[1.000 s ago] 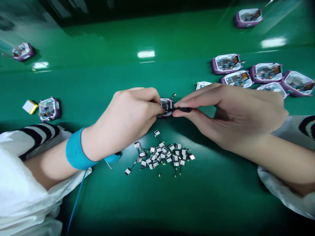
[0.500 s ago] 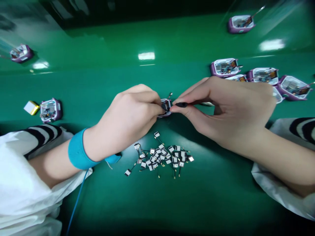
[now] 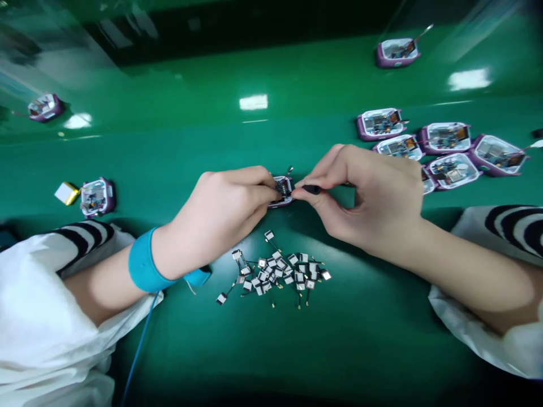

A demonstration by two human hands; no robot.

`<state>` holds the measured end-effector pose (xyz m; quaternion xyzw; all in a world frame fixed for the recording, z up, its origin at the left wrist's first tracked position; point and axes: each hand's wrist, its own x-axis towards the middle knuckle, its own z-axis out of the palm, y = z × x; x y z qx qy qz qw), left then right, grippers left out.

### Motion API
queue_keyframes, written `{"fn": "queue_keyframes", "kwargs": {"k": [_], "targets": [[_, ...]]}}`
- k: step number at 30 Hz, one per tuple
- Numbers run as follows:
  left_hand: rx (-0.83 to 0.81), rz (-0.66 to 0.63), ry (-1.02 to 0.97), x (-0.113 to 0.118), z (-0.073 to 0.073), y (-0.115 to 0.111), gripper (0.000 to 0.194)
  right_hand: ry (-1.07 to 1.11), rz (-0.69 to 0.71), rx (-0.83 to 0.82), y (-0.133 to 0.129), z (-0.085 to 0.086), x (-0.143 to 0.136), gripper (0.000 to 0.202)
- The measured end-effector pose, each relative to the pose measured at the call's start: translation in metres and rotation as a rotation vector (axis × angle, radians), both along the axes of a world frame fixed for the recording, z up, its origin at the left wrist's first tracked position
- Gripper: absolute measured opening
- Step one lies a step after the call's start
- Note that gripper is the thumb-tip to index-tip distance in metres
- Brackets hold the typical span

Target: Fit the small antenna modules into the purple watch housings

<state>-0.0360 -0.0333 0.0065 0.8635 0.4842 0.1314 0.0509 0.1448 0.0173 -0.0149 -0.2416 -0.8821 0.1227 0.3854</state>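
Observation:
In the middle of the green table, a small purple and white case [image 3: 283, 186] with electronics inside lies between my hands. My left hand [image 3: 231, 203] has its fingers closed on the case's left side, the fingertips reaching into it and partly hiding it. My right hand [image 3: 360, 198] pinches a black tool [image 3: 312, 189] between thumb and fingers at the case's right edge. The tool's tip cannot be made out. Nearer to me lies a loose pile of small white and black parts with short cables [image 3: 275, 271].
Several open purple cases [image 3: 446, 137] stand to the right, with one [image 3: 397, 52] farther back. At left are another case [image 3: 97, 196] beside a yellow-edged battery [image 3: 67, 193], and one [image 3: 45, 107] behind. A blue strap [image 3: 146, 260] with a cord circles my left wrist.
The view has shifted slightly. My right hand has moved a little left and its back has turned, showing more cases behind it. Both hands keep their places at the middle case.

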Motion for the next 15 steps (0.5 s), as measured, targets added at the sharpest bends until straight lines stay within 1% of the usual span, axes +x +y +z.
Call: {"fn": "queue_keyframes", "kwargs": {"k": [2, 7, 11, 13, 15], "targets": [[-0.002, -0.004, -0.001, -0.0005, -0.0013, 0.0002, 0.018, -0.002, -0.002, -0.007, 0.0002, -0.0006, -0.0006, 0.019], [0.005, -0.027, -0.005, -0.0021, -0.0007, 0.0008, 0.02, -0.014, 0.05, -0.048, -0.0005, -0.001, -0.0028, 0.017], [0.023, -0.03, 0.0, -0.0024, -0.0016, 0.0016, 0.021, -0.032, 0.042, -0.088, 0.0005, -0.0023, -0.0054, 0.014], [0.018, -0.027, -0.001, -0.0017, -0.0027, 0.0011, 0.02, -0.039, 0.028, -0.141, 0.0029, -0.0008, -0.0075, 0.014], [-0.009, -0.002, -0.009, -0.0001, -0.0018, -0.0011, 0.02, 0.03, 0.024, -0.273, 0.0066, 0.0049, -0.0083, 0.016]]}}
